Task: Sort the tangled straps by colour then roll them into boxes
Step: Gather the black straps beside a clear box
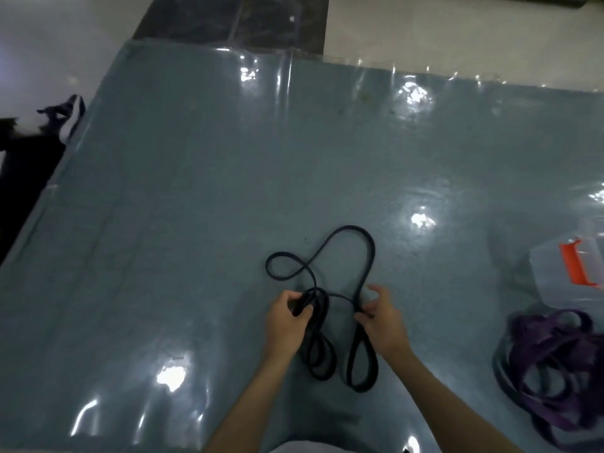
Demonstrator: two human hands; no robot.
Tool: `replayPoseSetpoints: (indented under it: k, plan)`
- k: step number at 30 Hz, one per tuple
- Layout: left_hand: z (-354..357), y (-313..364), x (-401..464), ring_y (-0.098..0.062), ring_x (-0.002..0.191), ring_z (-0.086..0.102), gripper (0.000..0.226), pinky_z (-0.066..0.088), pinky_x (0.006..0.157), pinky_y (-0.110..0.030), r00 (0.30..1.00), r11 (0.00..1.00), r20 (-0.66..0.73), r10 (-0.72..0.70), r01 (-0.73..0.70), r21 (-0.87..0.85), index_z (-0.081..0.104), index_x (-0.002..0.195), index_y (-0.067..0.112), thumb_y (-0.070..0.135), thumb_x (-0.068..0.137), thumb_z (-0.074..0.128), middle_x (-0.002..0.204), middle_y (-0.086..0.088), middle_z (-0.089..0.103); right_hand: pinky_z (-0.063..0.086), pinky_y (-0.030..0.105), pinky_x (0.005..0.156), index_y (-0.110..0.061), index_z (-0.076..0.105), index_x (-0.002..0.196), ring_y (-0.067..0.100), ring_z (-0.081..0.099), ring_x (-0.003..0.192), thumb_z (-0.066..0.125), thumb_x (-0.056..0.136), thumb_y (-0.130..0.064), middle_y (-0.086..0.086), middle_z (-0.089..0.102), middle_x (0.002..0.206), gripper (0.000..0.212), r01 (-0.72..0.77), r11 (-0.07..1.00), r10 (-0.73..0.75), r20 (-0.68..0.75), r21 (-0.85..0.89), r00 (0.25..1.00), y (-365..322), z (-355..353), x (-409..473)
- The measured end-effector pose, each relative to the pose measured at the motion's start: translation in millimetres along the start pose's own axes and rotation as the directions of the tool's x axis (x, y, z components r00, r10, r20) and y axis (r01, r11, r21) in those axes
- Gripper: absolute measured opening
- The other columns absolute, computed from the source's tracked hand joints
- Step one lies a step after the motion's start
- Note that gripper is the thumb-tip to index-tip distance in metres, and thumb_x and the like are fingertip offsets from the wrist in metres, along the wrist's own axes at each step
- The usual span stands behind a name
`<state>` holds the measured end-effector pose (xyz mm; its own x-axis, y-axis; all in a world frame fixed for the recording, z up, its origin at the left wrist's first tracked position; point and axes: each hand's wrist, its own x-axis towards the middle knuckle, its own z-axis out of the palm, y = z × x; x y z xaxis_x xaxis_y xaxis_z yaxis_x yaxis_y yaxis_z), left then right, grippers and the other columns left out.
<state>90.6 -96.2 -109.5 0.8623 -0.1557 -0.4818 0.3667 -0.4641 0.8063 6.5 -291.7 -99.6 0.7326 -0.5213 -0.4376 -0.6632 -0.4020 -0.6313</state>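
Glossy grey-blue sheeting covers the table [196, 207] before us, wrinkled along its far edge and spotted with lamp glare; pale floor and a dark tile strip show beyond at twelve o'clock. We can read no brand, label or writing anywhere; the only marking we see is an orange clip on the clear plastic box [568, 273] at three o'clock, and it carries no legible text.

We see the black strap [354, 230] as a narrow, flat, dark band lying in loose loops on the sheeting. One large loop runs out toward twelve o'clock from our hands, a smaller one curls off at ten o'clock, and several gathered loops trail back toward six o'clock.

Our left hand [287, 322] grips a bunch of coiled turns, fingers curled round them, with those coils hanging just below the palm at five o'clock. Our right hand [382, 318] pinches a single run of the same strap between thumb and fingertips, a long loop dropping from it toward seven o'clock. Between the two hands a short span of strap crosses.

Well apart, at four o'clock, a tangle of purple straps [555, 354] lies beside the box, with a darker band along its left edge.
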Motion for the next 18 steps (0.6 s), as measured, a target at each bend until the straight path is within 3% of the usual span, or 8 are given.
replayPoseSetpoints:
  k: [3,6,8,12,18]
  plan:
    - [-6.1,10.1,2.0,-0.010,0.095,0.072,0.020,0.057,0.086,-0.026,1.000,0.999,0.013,0.024,-0.023,-0.035,0.066,0.091,0.027,0.014,0.088,0.081,0.094,0.009,0.074,0.058,0.032,0.095,-0.013,0.070,0.122,0.010,0.072,0.092,0.080,0.084,0.002,-0.012,0.074,0.094,0.041,0.026,0.995,-0.041,0.154,0.093,0.987,-0.1,2.0,-3.4]
    - [-14.3,29.9,-4.5,-0.005,0.090,0.073,0.014,0.058,0.084,-0.024,0.997,0.997,0.049,0.064,-0.061,-0.056,0.071,0.090,0.023,0.017,0.086,0.083,0.091,0.011,0.076,0.057,0.021,0.087,-0.025,0.075,0.104,-0.001,0.073,0.088,0.077,0.085,0.006,-0.018,0.079,0.090,0.036,0.073,0.971,-0.116,0.177,0.229,0.977,-4.1,-4.2,-17.3]
    - [-17.3,49.8,-15.4,0.000,0.086,0.072,0.013,0.057,0.079,-0.019,0.991,0.991,0.076,0.108,-0.101,-0.086,0.073,0.091,0.023,0.018,0.086,0.083,0.090,0.012,0.077,0.054,0.016,0.083,-0.024,0.076,0.104,0.001,0.073,0.088,0.077,0.087,0.005,-0.015,0.079,0.093,0.034,0.098,0.950,-0.144,0.137,0.297,0.980,-8.0,-14.1,-26.9]
    - [-14.7,91.4,-45.9,0.006,0.084,0.070,0.012,0.052,0.072,-0.009,0.963,0.972,0.150,0.222,-0.206,-0.115,0.075,0.090,0.024,0.014,0.087,0.082,0.085,0.015,0.077,0.056,0.021,0.085,-0.019,0.077,0.109,0.010,0.074,0.092,0.077,0.089,0.001,-0.007,0.079,0.100,0.028,0.161,0.904,-0.185,0.025,0.397,0.982,-11.5,-45.4,-51.4]
    - [16.2,140.9,-77.9,0.004,0.100,0.068,0.003,0.051,0.084,-0.011,0.870,0.917,0.305,0.387,-0.399,-0.025,0.074,0.098,0.025,0.024,0.096,0.074,0.099,0.017,0.077,0.058,0.021,0.084,-0.029,0.072,0.119,0.007,0.072,0.098,0.075,0.093,-0.007,-0.013,0.076,0.107,0.034,0.251,0.859,-0.159,-0.234,0.446,0.959,14.4,-103.2,-94.7]
